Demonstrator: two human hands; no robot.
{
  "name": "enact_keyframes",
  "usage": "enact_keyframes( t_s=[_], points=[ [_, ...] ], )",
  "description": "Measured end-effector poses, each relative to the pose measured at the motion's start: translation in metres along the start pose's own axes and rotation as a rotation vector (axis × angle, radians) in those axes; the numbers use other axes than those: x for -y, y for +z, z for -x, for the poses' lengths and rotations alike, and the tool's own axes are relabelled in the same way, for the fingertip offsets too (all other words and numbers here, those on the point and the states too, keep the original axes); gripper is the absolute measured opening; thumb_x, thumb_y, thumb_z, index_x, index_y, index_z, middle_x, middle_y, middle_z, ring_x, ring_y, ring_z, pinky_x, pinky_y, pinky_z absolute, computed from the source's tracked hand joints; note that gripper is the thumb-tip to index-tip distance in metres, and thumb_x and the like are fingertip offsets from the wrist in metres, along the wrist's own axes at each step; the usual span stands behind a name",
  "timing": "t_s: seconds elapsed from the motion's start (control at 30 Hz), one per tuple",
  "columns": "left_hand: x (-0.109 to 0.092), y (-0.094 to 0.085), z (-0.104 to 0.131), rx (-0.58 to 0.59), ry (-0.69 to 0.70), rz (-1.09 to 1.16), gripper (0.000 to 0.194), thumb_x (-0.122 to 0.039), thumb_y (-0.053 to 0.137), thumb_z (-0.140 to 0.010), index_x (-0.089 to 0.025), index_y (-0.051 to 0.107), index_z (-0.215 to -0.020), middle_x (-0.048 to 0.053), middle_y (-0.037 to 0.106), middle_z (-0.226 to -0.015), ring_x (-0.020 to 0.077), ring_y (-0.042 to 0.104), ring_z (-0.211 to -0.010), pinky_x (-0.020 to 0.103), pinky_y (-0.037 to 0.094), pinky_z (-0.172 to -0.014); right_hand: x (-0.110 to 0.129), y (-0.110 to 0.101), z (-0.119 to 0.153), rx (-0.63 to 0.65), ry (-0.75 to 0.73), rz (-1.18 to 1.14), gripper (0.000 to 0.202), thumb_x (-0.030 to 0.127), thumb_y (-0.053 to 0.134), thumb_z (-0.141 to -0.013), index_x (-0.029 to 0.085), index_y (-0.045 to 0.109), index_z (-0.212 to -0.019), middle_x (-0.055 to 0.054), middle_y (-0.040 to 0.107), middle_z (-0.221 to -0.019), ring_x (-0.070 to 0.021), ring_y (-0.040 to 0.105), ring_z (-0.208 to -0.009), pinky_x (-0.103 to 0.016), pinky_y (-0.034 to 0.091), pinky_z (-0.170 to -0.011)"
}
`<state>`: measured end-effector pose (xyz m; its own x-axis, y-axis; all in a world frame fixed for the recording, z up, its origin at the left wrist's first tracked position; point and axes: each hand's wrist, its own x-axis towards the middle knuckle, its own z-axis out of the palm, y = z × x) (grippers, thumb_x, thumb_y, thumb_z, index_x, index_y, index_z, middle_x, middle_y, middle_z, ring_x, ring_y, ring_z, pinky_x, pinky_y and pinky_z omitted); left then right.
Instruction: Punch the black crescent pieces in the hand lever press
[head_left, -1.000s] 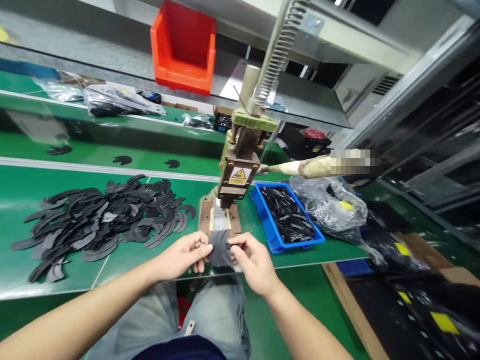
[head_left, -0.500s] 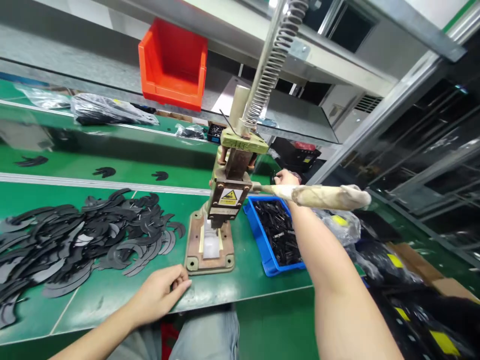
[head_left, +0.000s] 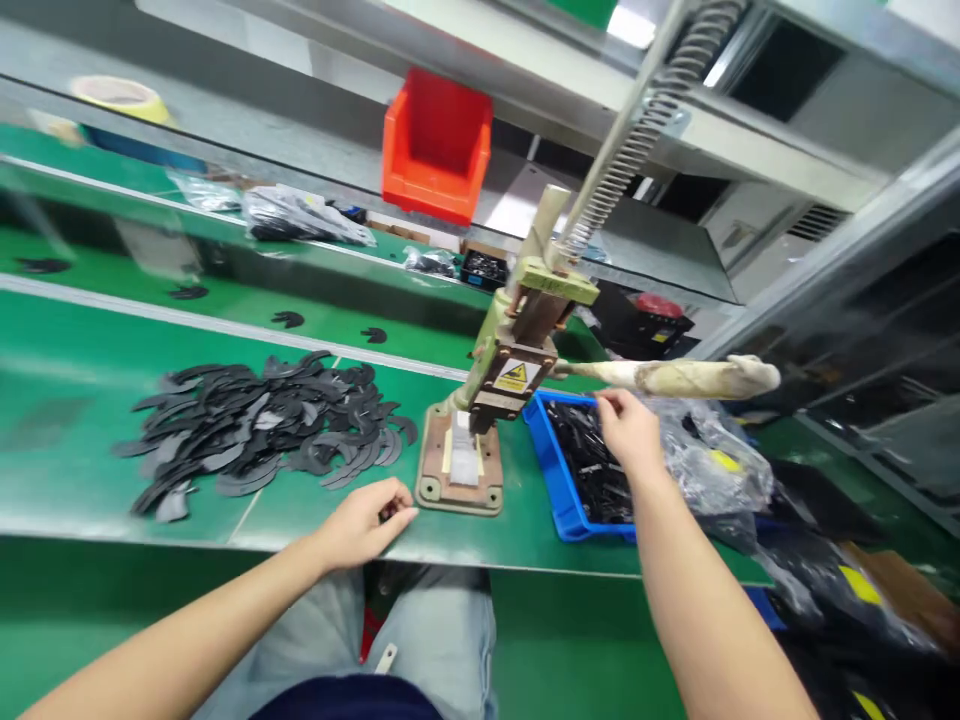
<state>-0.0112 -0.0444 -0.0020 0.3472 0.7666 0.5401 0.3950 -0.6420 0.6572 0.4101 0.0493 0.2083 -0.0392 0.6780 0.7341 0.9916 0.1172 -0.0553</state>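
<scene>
1. Seeing a grey shelf [head_left: 247,125] beyond the green surface's [head_left: 67,350] far edge
2. Finding the press [head_left: 517,370] near the front edge, perhaps risking a bumped lever [head_left: 690,380] from carelessly lifting the right hand [head_left: 634,435]
3. Seeing dark curved pieces [head_left: 255,420] heaped leftward
4. Finding the blue tray [head_left: 551,485] rightward, near the front edge
5. Holding the right hand narrow by the tray's far right corner, being unable to tell its contents; resting the left hand [head_left: 367,525] near the front edge, loosely parted, seemingly unladen

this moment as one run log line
left hand: beside press base | right hand: at edge of blue bin | dark pieces: piled left
</scene>
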Motion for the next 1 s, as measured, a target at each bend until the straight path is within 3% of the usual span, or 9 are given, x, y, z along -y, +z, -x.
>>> enact_keyframes(
  t_s=[0.1,0.2,0.27,0.33,0.47,0.53,0.7,0.83,1.0],
  points=[
    [0.000,-0.027,0.032,-0.179,0.110,-0.194,0.017,-0.036,0.061,-0.102,-0.021,0.065,-0.108,0.008,0.072,-0.104,0.0218,0.067,-0.098,0.037,0.055,-0.091,0.021,-0.015,0.072,-0.046,-0.003,-0.153,0.043,0.050,0.045,-0.103,0.018,0.075,-0.107,-0.010,0.080,-0.101,-0.0196,0.071,-0.085,-0.034,0.053,-0.082],
    [0.016,-0.068,0.080,-0.401,0.053,-0.473,0.027,-0.036,0.064,-0.099,-0.020,0.064,-0.121,0.014,0.071,-0.123,0.0285,0.065,-0.120,0.046,0.050,-0.108,0.037,0.000,0.139,-0.036,-0.068,-0.342,0.042,0.056,0.052,-0.098,0.023,0.075,-0.108,-0.008,0.079,-0.104,-0.0215,0.072,-0.085,-0.035,0.054,-0.081],
    [0.033,-0.099,0.114,-0.531,-0.079,-0.646,0.037,-0.040,0.064,-0.098,-0.018,0.063,-0.128,0.018,0.067,-0.134,0.0327,0.059,-0.134,0.051,0.045,-0.117,0.051,0.023,0.175,0.062,-0.139,-0.462,0.039,0.056,0.054,-0.097,0.024,0.075,-0.107,-0.008,0.078,-0.106,-0.0219,0.072,-0.088,-0.036,0.056,-0.083],
    [0.054,-0.128,0.139,-0.580,-0.259,-0.768,0.055,-0.050,0.064,-0.096,-0.014,0.060,-0.138,0.022,0.059,-0.149,0.0381,0.047,-0.149,0.054,0.038,-0.124,0.069,0.047,0.198,0.136,-0.133,-0.549,0.040,0.055,0.055,-0.097,0.023,0.074,-0.110,-0.010,0.076,-0.104,-0.0219,0.070,-0.087,-0.037,0.056,-0.083],
    [0.090,-0.164,0.145,-0.526,-0.641,-0.845,0.094,-0.069,0.058,-0.093,-0.006,0.040,-0.160,0.030,0.035,-0.168,0.0488,0.027,-0.160,0.069,0.023,-0.126,0.103,0.083,0.208,0.188,-0.093,-0.595,0.044,0.057,0.051,-0.097,0.021,0.070,-0.114,-0.008,0.072,-0.095,-0.0208,0.067,-0.083,-0.037,0.057,-0.081],
    [0.097,-0.166,0.131,-0.453,-0.719,-0.830,0.100,-0.074,0.053,-0.093,-0.006,0.036,-0.164,0.031,0.030,-0.171,0.0496,0.025,-0.160,0.072,0.019,-0.126,0.111,0.092,0.203,0.176,-0.056,-0.577,0.046,0.058,0.050,-0.096,0.020,0.069,-0.113,-0.006,0.070,-0.089,-0.0203,0.066,-0.079,-0.037,0.056,-0.079],
    [0.095,-0.146,0.091,-0.360,-0.710,-0.800,0.102,-0.079,0.047,-0.094,-0.009,0.035,-0.166,0.027,0.022,-0.176,0.0499,0.020,-0.162,0.070,0.016,-0.128,0.109,0.099,0.199,0.169,0.038,-0.551,0.049,0.062,0.049,-0.094,0.020,0.067,-0.111,-0.005,0.068,-0.084,-0.0210,0.066,-0.078,-0.037,0.055,-0.077],
    [0.095,-0.133,0.074,-0.418,-0.679,-0.824,0.098,-0.076,0.047,-0.096,-0.008,0.036,-0.165,0.029,0.020,-0.176,0.0517,0.016,-0.163,0.074,0.014,-0.127,0.099,0.105,0.203,0.199,0.106,-0.541,0.051,0.065,0.049,-0.094,0.022,0.067,-0.115,-0.007,0.072,-0.091,-0.0225,0.070,-0.081,-0.037,0.056,-0.077],
    [0.095,-0.126,0.074,-0.537,-0.477,-0.884,0.081,-0.063,0.057,-0.098,-0.015,0.038,-0.162,0.025,0.028,-0.174,0.0462,0.013,-0.165,0.076,0.007,-0.128,0.076,0.124,0.214,0.288,0.201,-0.527,0.052,0.070,0.054,-0.090,0.027,0.065,-0.117,-0.008,0.076,-0.093,-0.0264,0.073,-0.078,-0.040,0.059,-0.072]
  ],
)
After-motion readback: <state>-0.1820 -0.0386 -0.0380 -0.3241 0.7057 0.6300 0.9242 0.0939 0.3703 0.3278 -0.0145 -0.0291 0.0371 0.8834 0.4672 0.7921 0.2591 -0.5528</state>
